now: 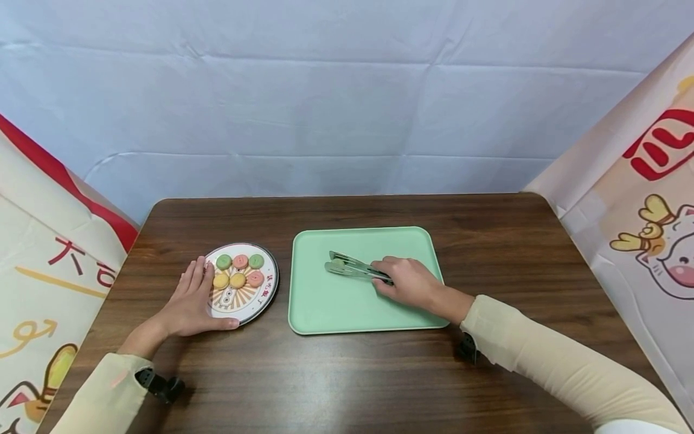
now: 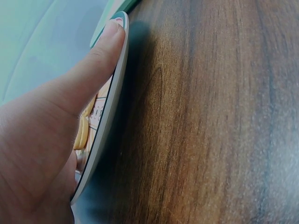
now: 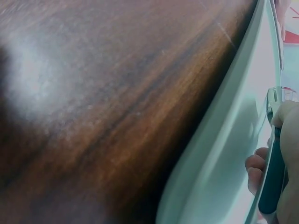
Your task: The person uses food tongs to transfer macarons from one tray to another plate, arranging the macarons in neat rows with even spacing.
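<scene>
My left hand rests at the left side of a round white plate with a printed design. Its fingers are straight and its thumb lies along the near rim, seen closely in the left wrist view. On the plate sit several small round macaron-like pieces, such as a yellow one, a pink one and a green one. My right hand grips metal tongs with dark green handles above a light green tray. Something pale green shows between the tong tips, too small to identify.
The plate and tray stand side by side on a brown wooden table, with a gap between them. A pale cloth hangs behind the table. Printed cloths hang at the left and right.
</scene>
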A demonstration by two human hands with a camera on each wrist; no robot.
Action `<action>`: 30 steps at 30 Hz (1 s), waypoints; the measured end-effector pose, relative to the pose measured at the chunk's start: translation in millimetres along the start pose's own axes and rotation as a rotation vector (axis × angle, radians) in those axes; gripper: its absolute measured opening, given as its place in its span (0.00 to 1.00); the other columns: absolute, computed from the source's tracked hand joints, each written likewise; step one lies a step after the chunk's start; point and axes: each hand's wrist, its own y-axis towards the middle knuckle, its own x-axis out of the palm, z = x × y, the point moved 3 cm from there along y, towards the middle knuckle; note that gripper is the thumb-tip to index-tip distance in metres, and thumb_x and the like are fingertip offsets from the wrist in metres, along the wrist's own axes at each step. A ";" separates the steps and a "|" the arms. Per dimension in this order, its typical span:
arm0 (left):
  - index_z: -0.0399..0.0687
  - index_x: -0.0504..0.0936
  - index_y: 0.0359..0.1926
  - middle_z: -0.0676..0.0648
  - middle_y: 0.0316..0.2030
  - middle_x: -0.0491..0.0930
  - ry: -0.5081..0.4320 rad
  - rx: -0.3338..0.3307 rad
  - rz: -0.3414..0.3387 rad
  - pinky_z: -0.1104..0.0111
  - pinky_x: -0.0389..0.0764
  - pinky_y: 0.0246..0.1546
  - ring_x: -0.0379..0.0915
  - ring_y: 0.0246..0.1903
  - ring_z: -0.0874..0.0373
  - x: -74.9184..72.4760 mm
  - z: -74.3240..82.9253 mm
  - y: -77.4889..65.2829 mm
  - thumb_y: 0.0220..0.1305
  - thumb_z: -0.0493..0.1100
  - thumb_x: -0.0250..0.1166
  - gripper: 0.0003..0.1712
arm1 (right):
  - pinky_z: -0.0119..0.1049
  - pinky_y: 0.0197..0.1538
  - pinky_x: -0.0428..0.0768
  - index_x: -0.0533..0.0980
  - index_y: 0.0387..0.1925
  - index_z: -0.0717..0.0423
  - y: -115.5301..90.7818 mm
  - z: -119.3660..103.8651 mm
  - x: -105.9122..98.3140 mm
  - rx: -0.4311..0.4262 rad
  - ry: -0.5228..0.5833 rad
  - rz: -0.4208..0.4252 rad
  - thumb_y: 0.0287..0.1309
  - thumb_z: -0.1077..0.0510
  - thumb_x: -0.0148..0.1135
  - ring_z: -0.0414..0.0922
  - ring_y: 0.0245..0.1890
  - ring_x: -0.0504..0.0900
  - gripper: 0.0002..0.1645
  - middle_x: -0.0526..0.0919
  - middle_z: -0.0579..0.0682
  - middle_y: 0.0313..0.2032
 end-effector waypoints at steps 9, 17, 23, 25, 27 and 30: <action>0.19 0.38 0.75 0.24 0.76 0.26 -0.020 0.006 0.018 0.36 0.36 0.72 0.21 0.76 0.28 1.3 -1.4 0.8 0.44 0.71 0.76 0.83 | 0.38 0.33 0.81 0.82 0.55 0.60 0.9 -1.5 -0.3 -0.009 0.006 0.009 0.67 0.56 0.65 0.39 0.27 0.80 0.19 0.85 0.50 0.37; 0.20 0.38 0.75 0.24 0.76 0.26 -0.027 0.008 0.023 0.37 0.35 0.73 0.21 0.76 0.29 1.1 -0.1 0.5 0.43 0.71 0.77 0.83 | 0.38 0.33 0.81 0.82 0.55 0.60 2.7 -3.1 -1.4 -0.003 0.003 0.000 0.67 0.56 0.65 0.38 0.26 0.79 0.19 0.85 0.50 0.38; 0.20 0.37 0.76 0.24 0.76 0.26 -0.001 -0.007 -0.003 0.37 0.36 0.73 0.21 0.76 0.28 -0.5 1.8 1.4 0.45 0.71 0.76 0.83 | 0.40 0.35 0.82 0.82 0.55 0.61 3.7 -4.2 -1.7 -0.003 -0.007 0.000 0.67 0.56 0.64 0.41 0.28 0.82 0.19 0.85 0.51 0.39; 0.20 0.37 0.76 0.24 0.76 0.26 -0.001 -0.006 -0.002 0.37 0.36 0.73 0.21 0.76 0.28 -0.5 1.8 1.4 0.45 0.71 0.76 0.83 | 0.40 0.35 0.83 0.82 0.55 0.61 4.1 -4.4 -1.6 -0.002 -0.009 -0.001 0.67 0.56 0.64 0.41 0.29 0.83 0.19 0.86 0.51 0.39; 0.20 0.38 0.76 0.24 0.76 0.26 -0.003 -0.008 -0.003 0.36 0.36 0.73 0.21 0.76 0.28 -0.4 1.9 1.2 0.45 0.71 0.76 0.83 | 0.40 0.35 0.83 0.82 0.55 0.61 4.7 -5.2 -1.9 0.000 -0.012 -0.004 0.67 0.56 0.65 0.42 0.29 0.83 0.19 0.86 0.51 0.39; 0.20 0.38 0.76 0.24 0.76 0.26 -0.007 -0.011 -0.004 0.36 0.37 0.72 0.22 0.76 0.28 0.1 2.0 0.9 0.45 0.71 0.76 0.83 | 0.40 0.34 0.83 0.82 0.55 0.61 5.3 -6.2 -1.9 0.004 -0.016 -0.009 0.66 0.56 0.65 0.41 0.29 0.82 0.19 0.85 0.51 0.39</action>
